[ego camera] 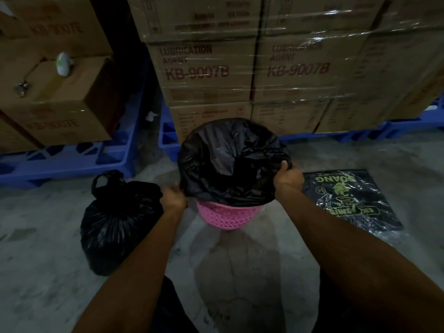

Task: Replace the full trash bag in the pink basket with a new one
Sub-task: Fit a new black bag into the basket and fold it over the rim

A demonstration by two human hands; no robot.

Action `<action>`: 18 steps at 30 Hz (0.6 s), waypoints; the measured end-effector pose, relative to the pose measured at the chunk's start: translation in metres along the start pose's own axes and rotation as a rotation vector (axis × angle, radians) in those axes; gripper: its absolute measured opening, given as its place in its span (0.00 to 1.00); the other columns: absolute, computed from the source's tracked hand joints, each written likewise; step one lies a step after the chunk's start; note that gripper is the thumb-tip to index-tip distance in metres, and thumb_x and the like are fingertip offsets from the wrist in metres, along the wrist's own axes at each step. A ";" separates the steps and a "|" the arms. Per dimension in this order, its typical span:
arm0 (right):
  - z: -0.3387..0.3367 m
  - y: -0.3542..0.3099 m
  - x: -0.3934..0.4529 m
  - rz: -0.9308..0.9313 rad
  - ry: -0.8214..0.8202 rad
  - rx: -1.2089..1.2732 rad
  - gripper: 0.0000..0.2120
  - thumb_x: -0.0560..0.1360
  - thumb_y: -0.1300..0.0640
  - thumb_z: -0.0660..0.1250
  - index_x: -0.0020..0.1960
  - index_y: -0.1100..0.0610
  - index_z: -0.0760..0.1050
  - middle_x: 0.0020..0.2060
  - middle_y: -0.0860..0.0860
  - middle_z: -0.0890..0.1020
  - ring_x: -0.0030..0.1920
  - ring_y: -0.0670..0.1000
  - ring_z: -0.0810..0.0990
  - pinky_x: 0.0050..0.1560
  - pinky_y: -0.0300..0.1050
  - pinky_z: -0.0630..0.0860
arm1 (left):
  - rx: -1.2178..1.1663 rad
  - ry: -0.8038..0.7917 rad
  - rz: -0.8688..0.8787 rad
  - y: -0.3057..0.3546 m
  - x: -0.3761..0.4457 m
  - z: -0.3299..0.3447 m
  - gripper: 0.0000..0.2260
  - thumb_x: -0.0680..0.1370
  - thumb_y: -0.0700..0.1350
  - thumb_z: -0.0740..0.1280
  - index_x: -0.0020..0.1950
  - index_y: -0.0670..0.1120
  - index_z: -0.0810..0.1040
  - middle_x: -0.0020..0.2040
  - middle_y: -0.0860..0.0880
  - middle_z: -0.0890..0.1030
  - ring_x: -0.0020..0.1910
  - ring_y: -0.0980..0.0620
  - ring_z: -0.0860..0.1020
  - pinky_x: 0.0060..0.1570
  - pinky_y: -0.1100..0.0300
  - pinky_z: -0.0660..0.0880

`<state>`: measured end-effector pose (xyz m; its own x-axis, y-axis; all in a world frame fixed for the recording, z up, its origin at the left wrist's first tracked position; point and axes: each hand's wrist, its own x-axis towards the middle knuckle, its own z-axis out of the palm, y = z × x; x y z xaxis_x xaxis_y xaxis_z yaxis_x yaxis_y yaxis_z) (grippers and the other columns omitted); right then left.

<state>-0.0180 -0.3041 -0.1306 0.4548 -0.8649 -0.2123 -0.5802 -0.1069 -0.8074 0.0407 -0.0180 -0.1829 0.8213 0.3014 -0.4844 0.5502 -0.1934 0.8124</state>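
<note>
A pink lattice basket (228, 216) stands on the concrete floor in front of me. A new black trash bag (228, 162) lines it, with its edge folded down over the rim and covering the upper wall. My left hand (173, 197) grips the bag's folded edge at the left of the rim. At the right of the rim my right hand (288, 177) pinches the same edge. The full black trash bag (117, 224), tied at the top, sits on the floor to the basket's left.
A flat pack of black trash bags (346, 200) with green print lies on the floor to the right. Stacked cardboard boxes (209, 75) wrapped in film stand on blue pallets (72, 159) right behind the basket and to the left.
</note>
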 end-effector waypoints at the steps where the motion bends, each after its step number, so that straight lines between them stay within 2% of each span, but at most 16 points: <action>1: -0.003 0.002 0.001 0.031 0.014 0.028 0.20 0.81 0.47 0.57 0.64 0.59 0.75 0.59 0.63 0.79 0.60 0.65 0.77 0.60 0.58 0.74 | -0.016 -0.003 0.023 0.010 -0.005 0.000 0.26 0.73 0.64 0.55 0.55 0.44 0.73 0.51 0.36 0.81 0.50 0.35 0.82 0.51 0.41 0.80; 3: -0.006 0.004 0.003 0.050 0.037 0.070 0.21 0.81 0.48 0.57 0.67 0.59 0.73 0.61 0.64 0.78 0.62 0.66 0.76 0.61 0.58 0.73 | -0.103 -0.139 0.014 0.038 -0.036 0.003 0.23 0.77 0.65 0.56 0.51 0.45 0.73 0.42 0.39 0.80 0.43 0.40 0.82 0.46 0.46 0.81; 5: -0.010 0.002 0.000 0.039 0.047 0.117 0.21 0.81 0.49 0.57 0.67 0.60 0.72 0.61 0.64 0.78 0.62 0.65 0.75 0.61 0.56 0.72 | -0.176 -0.375 -0.036 0.060 -0.061 0.013 0.21 0.79 0.60 0.60 0.59 0.44 0.75 0.47 0.40 0.83 0.42 0.42 0.81 0.44 0.50 0.80; 6: -0.011 0.001 -0.003 0.032 0.040 0.172 0.21 0.81 0.48 0.56 0.66 0.61 0.72 0.61 0.64 0.78 0.62 0.65 0.76 0.61 0.55 0.72 | -0.212 -0.434 -0.035 0.063 -0.068 0.020 0.19 0.79 0.56 0.63 0.63 0.44 0.74 0.50 0.41 0.83 0.43 0.43 0.81 0.43 0.51 0.81; 8: -0.013 -0.002 -0.005 0.097 0.009 0.340 0.22 0.81 0.48 0.53 0.63 0.63 0.74 0.60 0.63 0.79 0.60 0.63 0.77 0.61 0.54 0.73 | -0.311 -0.416 0.010 0.061 -0.073 0.032 0.15 0.81 0.48 0.63 0.64 0.41 0.73 0.51 0.41 0.82 0.40 0.45 0.81 0.37 0.54 0.80; 10: -0.014 0.005 -0.001 0.248 -0.059 0.549 0.21 0.79 0.48 0.55 0.59 0.61 0.77 0.57 0.61 0.80 0.55 0.60 0.80 0.59 0.54 0.77 | -0.445 -0.347 0.010 0.055 -0.078 0.039 0.07 0.82 0.46 0.62 0.55 0.43 0.74 0.48 0.41 0.80 0.37 0.46 0.79 0.30 0.57 0.79; 12: -0.018 0.018 0.000 0.337 -0.116 0.691 0.11 0.76 0.53 0.61 0.49 0.57 0.80 0.47 0.55 0.82 0.42 0.53 0.79 0.43 0.44 0.80 | -0.538 -0.292 0.006 0.048 -0.082 0.038 0.05 0.82 0.45 0.61 0.48 0.46 0.72 0.45 0.43 0.80 0.35 0.46 0.78 0.27 0.59 0.79; 13: -0.021 0.022 -0.001 0.361 -0.128 0.742 0.07 0.76 0.57 0.62 0.45 0.55 0.80 0.41 0.53 0.81 0.36 0.50 0.76 0.34 0.39 0.77 | -0.578 -0.282 -0.002 0.045 -0.083 0.037 0.06 0.83 0.45 0.60 0.48 0.46 0.72 0.44 0.44 0.80 0.36 0.46 0.78 0.27 0.60 0.80; 14: -0.023 0.025 -0.001 0.365 -0.140 0.797 0.07 0.76 0.61 0.63 0.45 0.54 0.79 0.39 0.51 0.79 0.34 0.48 0.74 0.30 0.37 0.75 | -0.598 -0.272 0.003 0.041 -0.082 0.037 0.06 0.83 0.43 0.59 0.49 0.45 0.72 0.45 0.44 0.80 0.36 0.47 0.78 0.27 0.60 0.80; 15: -0.024 0.027 -0.002 0.367 -0.135 0.844 0.09 0.76 0.65 0.63 0.47 0.55 0.79 0.39 0.51 0.80 0.34 0.48 0.75 0.31 0.37 0.76 | -0.591 -0.270 0.017 0.037 -0.078 0.037 0.06 0.84 0.42 0.57 0.51 0.43 0.72 0.46 0.43 0.79 0.37 0.46 0.78 0.26 0.61 0.80; 17: -0.025 0.031 -0.002 0.374 -0.102 0.942 0.13 0.76 0.69 0.62 0.56 0.58 0.78 0.42 0.53 0.81 0.40 0.50 0.78 0.42 0.41 0.80 | -0.538 -0.277 0.057 0.035 -0.078 0.035 0.08 0.84 0.37 0.54 0.57 0.39 0.71 0.50 0.40 0.78 0.37 0.45 0.79 0.27 0.60 0.81; 18: -0.023 0.032 -0.003 0.392 -0.102 0.967 0.13 0.77 0.70 0.61 0.56 0.59 0.77 0.41 0.52 0.82 0.40 0.50 0.79 0.43 0.42 0.80 | -0.519 -0.283 0.063 0.034 -0.078 0.034 0.10 0.83 0.35 0.53 0.60 0.39 0.71 0.52 0.40 0.78 0.38 0.44 0.79 0.28 0.59 0.81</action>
<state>-0.0540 -0.3164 -0.1433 0.4325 -0.7038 -0.5636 0.0677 0.6487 -0.7581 0.0006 -0.0800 -0.1290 0.8976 0.0299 -0.4398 0.4116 0.3002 0.8605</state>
